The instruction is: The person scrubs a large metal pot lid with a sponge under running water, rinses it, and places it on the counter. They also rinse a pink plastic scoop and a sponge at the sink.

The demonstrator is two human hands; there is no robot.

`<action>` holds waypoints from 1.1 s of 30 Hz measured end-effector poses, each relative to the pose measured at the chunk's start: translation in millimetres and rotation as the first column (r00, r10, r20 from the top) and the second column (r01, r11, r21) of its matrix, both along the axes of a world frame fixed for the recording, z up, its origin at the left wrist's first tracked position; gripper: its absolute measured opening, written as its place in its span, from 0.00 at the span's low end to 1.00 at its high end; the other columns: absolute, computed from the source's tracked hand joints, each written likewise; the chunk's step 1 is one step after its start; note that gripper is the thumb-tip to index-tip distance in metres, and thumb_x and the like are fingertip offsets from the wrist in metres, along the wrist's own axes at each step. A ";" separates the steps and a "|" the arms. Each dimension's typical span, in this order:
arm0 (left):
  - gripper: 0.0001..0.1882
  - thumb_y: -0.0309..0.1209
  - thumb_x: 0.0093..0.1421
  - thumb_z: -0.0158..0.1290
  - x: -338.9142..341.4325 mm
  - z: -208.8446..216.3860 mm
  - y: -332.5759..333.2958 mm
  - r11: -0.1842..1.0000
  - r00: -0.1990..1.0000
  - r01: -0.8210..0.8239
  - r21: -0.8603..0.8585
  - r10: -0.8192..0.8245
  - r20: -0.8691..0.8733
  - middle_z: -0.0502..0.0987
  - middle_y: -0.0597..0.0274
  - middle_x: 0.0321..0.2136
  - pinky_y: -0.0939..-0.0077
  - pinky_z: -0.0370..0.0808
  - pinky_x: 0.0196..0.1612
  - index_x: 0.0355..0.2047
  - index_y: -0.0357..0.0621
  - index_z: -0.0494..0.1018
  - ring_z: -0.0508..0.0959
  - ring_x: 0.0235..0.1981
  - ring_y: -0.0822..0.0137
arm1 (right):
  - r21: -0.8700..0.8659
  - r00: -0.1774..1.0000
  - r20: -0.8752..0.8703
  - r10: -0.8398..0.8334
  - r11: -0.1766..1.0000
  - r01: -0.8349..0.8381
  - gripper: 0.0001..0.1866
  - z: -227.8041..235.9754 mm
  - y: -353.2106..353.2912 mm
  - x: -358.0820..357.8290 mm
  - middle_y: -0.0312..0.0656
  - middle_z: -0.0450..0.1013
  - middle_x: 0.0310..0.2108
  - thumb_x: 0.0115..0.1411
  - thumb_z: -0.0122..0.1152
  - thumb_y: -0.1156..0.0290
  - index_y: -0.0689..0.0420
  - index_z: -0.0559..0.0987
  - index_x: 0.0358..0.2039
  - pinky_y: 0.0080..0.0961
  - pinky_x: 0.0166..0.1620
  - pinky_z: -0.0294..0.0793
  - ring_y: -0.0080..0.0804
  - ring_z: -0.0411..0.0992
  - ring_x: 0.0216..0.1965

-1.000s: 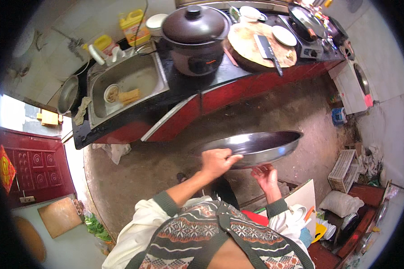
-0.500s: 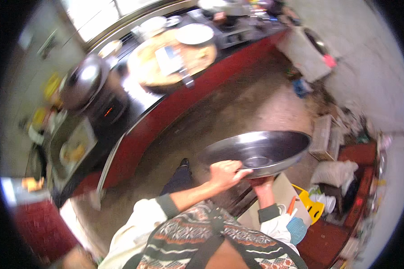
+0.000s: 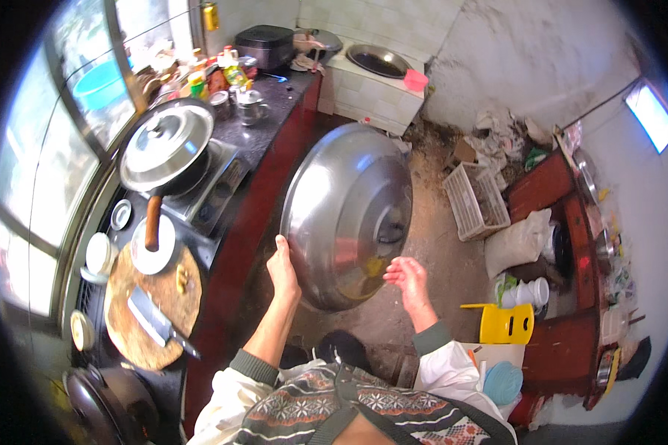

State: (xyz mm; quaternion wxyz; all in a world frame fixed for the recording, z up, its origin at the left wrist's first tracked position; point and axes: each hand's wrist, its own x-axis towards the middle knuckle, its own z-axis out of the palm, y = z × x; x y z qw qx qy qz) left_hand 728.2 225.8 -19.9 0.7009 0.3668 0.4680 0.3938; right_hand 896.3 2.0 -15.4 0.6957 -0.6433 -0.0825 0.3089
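Note:
A wide, shiny metal basin (image 3: pixel 326 215) stands tilted on edge in front of me, its rounded outer side with stepped rings facing me. My left hand (image 3: pixel 282 271) grips its rim at the lower left. The thumb shows on the near side, while the other fingers are hidden behind the metal. Beside the basin's lower right edge is my right hand (image 3: pixel 408 280), fingers apart and slightly bent, holding nothing. Whether its fingertips touch the metal is hard to tell.
Along the left counter are a lidded pan (image 3: pixel 167 141) on a stove, a round cutting board (image 3: pixel 119 297) with a cleaver (image 3: pixel 152 315), and a cooker (image 3: pixel 111 404). A large wok (image 3: pixel 378 61) sits in a tiled stove. Rightward stand a white crate (image 3: pixel 475 200) and a yellow chair (image 3: pixel 506 324).
The basin has turned from facing upward to standing on edge, its outer side toward me. My right hand has come out from under it. My view has swung left along the counter.

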 end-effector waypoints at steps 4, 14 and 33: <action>0.32 0.59 0.63 0.47 92.9 -20.4 61.0 0.979 0.994 0.030 -0.203 -0.007 0.113 0.76 0.68 0.34 0.74 0.70 0.41 0.43 0.39 0.76 0.72 0.34 0.70 | -0.035 0.993 0.051 -0.102 0.994 0.104 0.12 8.8 32.1 86.0 0.40 0.75 0.30 0.66 0.53 0.62 0.58 0.75 0.38 0.22 0.28 0.75 0.27 0.75 0.26; 0.35 0.60 0.64 0.43 328.2 -45.3 194.0 0.951 0.952 0.174 -0.254 -0.096 0.292 0.68 0.61 0.57 0.68 0.62 0.61 0.59 0.45 0.65 0.67 0.57 0.64 | 0.231 0.967 -0.253 0.034 0.972 0.026 0.13 15.7 213.4 378.4 0.40 0.73 0.38 0.63 0.59 0.62 0.57 0.73 0.41 0.29 0.32 0.79 0.30 0.76 0.32; 0.22 0.54 0.66 0.44 649.8 -52.1 471.9 0.980 0.989 -0.004 -0.197 0.033 0.143 0.77 0.62 0.40 0.64 0.66 0.49 0.40 0.47 0.69 0.76 0.43 0.60 | 0.101 0.974 0.128 0.188 0.974 -0.201 0.18 107.8 651.2 815.1 0.51 0.73 0.32 0.62 0.56 0.62 0.65 0.68 0.41 0.28 0.20 0.78 0.38 0.77 0.20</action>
